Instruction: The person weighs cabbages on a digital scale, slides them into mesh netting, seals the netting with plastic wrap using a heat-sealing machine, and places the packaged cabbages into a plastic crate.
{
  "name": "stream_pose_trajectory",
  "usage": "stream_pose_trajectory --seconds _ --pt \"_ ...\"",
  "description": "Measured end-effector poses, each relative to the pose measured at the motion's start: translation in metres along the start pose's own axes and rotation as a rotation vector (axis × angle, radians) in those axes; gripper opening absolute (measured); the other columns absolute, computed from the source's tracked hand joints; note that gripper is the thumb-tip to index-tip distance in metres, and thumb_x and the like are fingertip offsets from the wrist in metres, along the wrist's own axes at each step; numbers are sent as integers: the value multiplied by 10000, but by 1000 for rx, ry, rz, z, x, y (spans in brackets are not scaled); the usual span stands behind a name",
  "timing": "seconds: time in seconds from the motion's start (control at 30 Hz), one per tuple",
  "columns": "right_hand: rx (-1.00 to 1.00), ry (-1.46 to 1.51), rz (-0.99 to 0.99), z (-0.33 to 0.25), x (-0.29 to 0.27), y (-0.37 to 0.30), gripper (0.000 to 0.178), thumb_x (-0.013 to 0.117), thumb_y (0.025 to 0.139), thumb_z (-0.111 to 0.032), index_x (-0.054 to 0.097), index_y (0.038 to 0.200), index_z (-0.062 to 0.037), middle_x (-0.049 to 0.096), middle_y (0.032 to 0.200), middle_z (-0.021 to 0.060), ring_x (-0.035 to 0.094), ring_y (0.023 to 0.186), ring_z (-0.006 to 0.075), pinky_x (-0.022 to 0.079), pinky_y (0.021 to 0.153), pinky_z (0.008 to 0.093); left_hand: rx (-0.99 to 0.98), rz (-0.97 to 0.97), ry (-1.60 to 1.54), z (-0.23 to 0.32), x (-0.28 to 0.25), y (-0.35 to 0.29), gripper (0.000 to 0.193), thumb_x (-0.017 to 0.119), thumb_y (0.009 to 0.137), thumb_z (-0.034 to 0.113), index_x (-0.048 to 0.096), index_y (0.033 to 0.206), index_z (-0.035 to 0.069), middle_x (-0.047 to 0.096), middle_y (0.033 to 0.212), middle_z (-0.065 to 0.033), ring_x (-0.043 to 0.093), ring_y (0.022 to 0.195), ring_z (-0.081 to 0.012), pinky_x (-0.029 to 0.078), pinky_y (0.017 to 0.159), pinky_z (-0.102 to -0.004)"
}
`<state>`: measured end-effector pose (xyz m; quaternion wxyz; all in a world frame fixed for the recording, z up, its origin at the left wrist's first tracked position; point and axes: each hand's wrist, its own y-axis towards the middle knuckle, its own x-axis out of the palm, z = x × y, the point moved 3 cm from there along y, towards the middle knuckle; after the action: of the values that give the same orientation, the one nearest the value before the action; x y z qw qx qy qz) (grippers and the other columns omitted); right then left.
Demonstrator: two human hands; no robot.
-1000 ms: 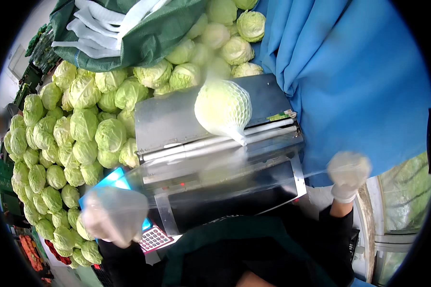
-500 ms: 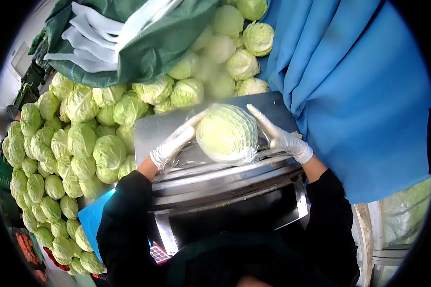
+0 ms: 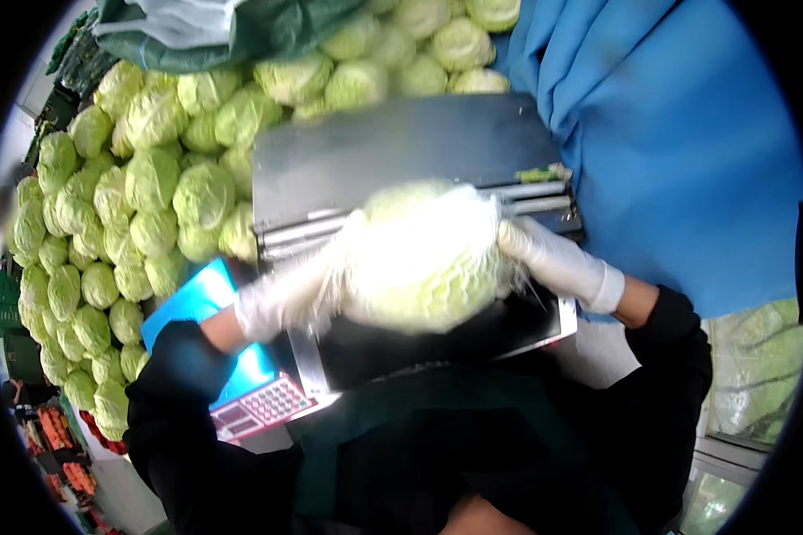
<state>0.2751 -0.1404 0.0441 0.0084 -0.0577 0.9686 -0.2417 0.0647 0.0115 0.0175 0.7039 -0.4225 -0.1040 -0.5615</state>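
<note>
A pale green cabbage (image 3: pixel 424 285) with a white net-like pattern and clear plastic film around it is raised between my gloved hands. My left hand (image 3: pixel 299 281), in a white glove, presses its left side, with film bunched at the fingers. On the other side, my right hand (image 3: pixel 558 259) grips the cabbage with the thumb near its upper edge. Glare washes out the top of the cabbage, and the left fingertips are partly blurred. Below and behind it is a metal wrapping machine with a dark flat top (image 3: pixel 401 147), rollers (image 3: pixel 535 198) and a black front plate (image 3: pixel 375 348).
Many loose cabbages (image 3: pixel 152 178) are piled at the left and back. A green sack (image 3: pixel 285 31) with white material lies at the far left. Blue cloth (image 3: pixel 678 178) hangs at the right. A scale with a keypad (image 3: pixel 272 401) stands near my left arm.
Both hands have brought the cabbage off the dark top and nearer to me, over the rollers and black plate. The whole view has shifted, showing more of the keypad.
</note>
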Motion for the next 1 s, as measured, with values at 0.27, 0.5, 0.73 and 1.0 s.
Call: stream_pose_trajectory --seconds 0.27,0.5,0.73,1.0 --pt "362 241 -101 93 59 -11 880 353 908 -711 267 1472 -41 536 1285 148 582 1017 185 505 734 261 29 -174 166 -143 -33 -3 768 356 947 633 307 1462 64 433 1430 -108 440 1285 -243 404 1038 -349" --pt "-28 119 505 92 18 -59 396 616 885 -92 547 1269 -20 605 1234 122 560 1156 221 425 1000 341 257 311 662 -66 -35 -100 527 629 850 268 521 1301 17 526 1334 -147 514 1235 -273 436 982 -383" --pt "-375 -1249 515 113 33 -62 787 769 583 -103 484 1315 -56 360 1446 209 350 1339 419 321 1097 498 432 387 1922 -91 -26 -93 750 739 603 164 510 1316 122 366 1429 -222 341 1352 -401 301 1102 -500" --pt "-544 -867 621 117 44 -49 38 630 768 -51 598 759 -70 691 1060 29 509 1247 316 242 1132 519 852 351 1534 -116 -21 -87 161 683 739 95 640 895 102 645 1009 -33 600 1099 -256 438 987 -435"
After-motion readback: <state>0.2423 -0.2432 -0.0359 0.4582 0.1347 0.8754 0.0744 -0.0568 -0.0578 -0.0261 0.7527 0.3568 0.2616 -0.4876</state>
